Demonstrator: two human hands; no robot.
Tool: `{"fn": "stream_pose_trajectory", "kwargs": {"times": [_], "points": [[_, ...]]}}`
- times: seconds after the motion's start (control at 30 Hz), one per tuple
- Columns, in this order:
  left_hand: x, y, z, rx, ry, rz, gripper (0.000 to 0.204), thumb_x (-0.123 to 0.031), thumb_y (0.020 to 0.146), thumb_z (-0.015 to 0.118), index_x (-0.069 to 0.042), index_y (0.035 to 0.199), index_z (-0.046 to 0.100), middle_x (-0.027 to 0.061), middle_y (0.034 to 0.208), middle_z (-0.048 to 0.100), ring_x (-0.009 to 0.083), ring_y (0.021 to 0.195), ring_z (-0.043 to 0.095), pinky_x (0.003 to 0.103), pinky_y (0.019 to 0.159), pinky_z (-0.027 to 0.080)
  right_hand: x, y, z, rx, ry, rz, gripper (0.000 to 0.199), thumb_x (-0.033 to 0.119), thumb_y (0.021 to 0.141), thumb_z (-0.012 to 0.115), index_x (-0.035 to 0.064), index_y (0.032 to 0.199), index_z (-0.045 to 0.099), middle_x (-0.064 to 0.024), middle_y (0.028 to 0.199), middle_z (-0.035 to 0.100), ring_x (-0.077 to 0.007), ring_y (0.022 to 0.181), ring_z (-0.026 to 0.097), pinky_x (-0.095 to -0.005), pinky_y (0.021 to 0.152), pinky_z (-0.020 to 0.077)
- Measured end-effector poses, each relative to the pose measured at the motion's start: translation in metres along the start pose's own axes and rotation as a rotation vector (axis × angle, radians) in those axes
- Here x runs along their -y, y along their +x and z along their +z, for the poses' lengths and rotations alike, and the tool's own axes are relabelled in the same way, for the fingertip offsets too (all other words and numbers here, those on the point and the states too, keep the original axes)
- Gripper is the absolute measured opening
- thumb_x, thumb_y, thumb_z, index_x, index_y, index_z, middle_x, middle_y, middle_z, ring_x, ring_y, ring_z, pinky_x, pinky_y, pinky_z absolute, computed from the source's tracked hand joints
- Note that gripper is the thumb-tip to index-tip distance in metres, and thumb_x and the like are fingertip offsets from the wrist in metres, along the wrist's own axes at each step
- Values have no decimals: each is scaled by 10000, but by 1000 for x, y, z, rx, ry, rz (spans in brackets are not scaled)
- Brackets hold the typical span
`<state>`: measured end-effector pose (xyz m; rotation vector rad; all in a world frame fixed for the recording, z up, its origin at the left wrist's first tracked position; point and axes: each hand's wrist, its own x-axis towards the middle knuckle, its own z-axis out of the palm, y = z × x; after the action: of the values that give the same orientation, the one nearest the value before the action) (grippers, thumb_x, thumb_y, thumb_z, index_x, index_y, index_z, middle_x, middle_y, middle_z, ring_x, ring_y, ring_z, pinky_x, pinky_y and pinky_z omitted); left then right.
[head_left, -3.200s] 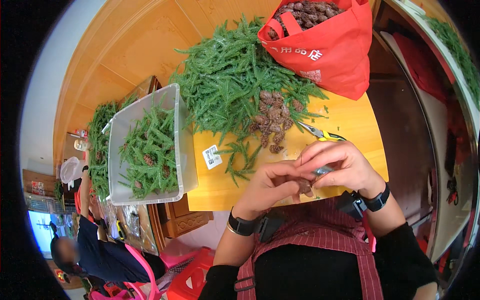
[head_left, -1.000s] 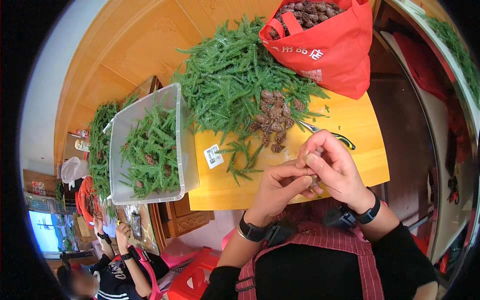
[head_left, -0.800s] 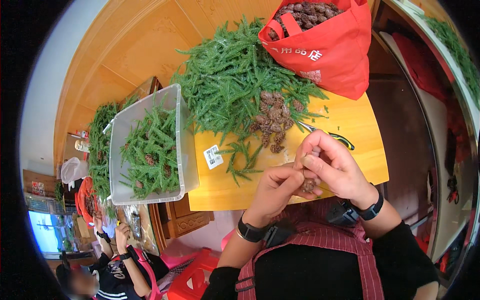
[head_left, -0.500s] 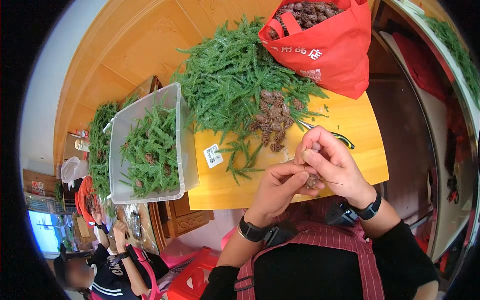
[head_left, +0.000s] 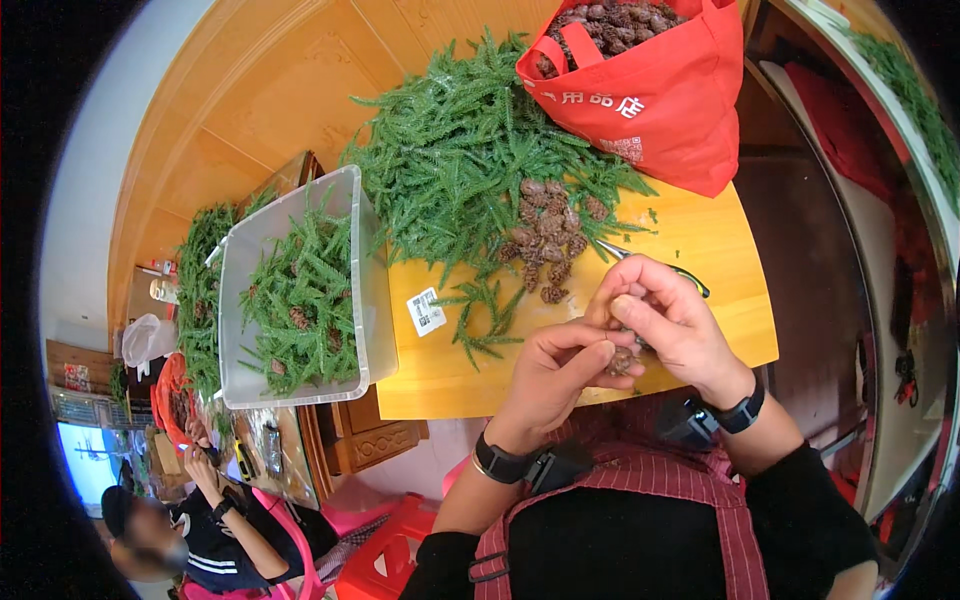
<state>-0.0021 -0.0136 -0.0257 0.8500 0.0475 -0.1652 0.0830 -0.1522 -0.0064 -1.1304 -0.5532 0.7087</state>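
Pinched between thumb and fingertips, the left hand (head_left: 560, 372) grasps a small brown pine cone (head_left: 620, 363), and the right hand (head_left: 675, 325) closes in against it, thumb pressed to forefinger (whatever sits between those tips is too small to make out). The cone is on the person's side of the heap of loose cones (head_left: 545, 240), a little to its right. Its exposed scaly end faces back toward the person's apron (head_left: 640, 485); fingers cover the rest, so I can't tell how its long axis runs.

Right of the heap lie pliers (head_left: 616, 251), partly behind the right hand, their nose toward the heap. A curled green sprig (head_left: 464, 325) rests just to the heap's near left, with a white card (head_left: 426, 313) beyond it and a clear bin (head_left: 359, 270) farther left. Behind the heap spreads a green pile (head_left: 440, 160); behind and to the right stands a red bag (head_left: 650, 125) of cones.
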Motion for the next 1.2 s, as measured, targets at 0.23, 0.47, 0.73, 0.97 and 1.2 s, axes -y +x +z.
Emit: {"fn": "stream_pose_trajectory", "kwargs": {"times": [0.23, 0.47, 0.73, 0.97, 1.2], "points": [[-3, 1, -5, 30, -10, 14, 185, -85, 874, 493, 38, 990, 569, 130, 1011, 584, 211, 822, 617, 302, 685, 552, 10, -11, -16, 283, 116, 32, 435, -58, 755, 583, -20, 1164, 438, -109, 1165, 418, -171, 1019, 470, -316, 893, 397], [-3, -1, -3, 46, 10, -44, 178, -89, 877, 488, 57, 945, 563, 145, 1012, 580, 208, 803, 617, 291, 686, 550, 2, -4, -18, 270, 48, -39, 327, -8, 675, 687, -11, 973, 551, -114, 1046, 511, -167, 949, 511, -282, 819, 414], [-4, 1, -1, 84, 69, -58, 184, -101, 879, 489, 59, 924, 566, 126, 962, 583, 199, 786, 617, 279, 671, 545, 8, -3, -18, 179, 6, -12, 196, -2, 614, 733, 0, 765, 608, -97, 878, 573, -183, 847, 547, -298, 783, 428], [-6, 0, 0, 61, 76, -64, 159, -52, 853, 514, 53, 958, 570, 115, 927, 587, 207, 814, 619, 279, 687, 540, 7, -3, -15, 152, 51, 31, 168, 15, 617, 736, 9, 729, 611, -83, 847, 579, -188, 850, 546, -306, 781, 429], [-13, -4, 0, 74, 134, -65, 185, 35, 800, 547, 51, 984, 559, 123, 996, 575, 212, 833, 618, 275, 703, 531, 6, -3, -20, 236, 10, -20, 73, -20, 743, 623, -6, 801, 582, -123, 941, 568, -155, 844, 563, -265, 732, 460]]}}
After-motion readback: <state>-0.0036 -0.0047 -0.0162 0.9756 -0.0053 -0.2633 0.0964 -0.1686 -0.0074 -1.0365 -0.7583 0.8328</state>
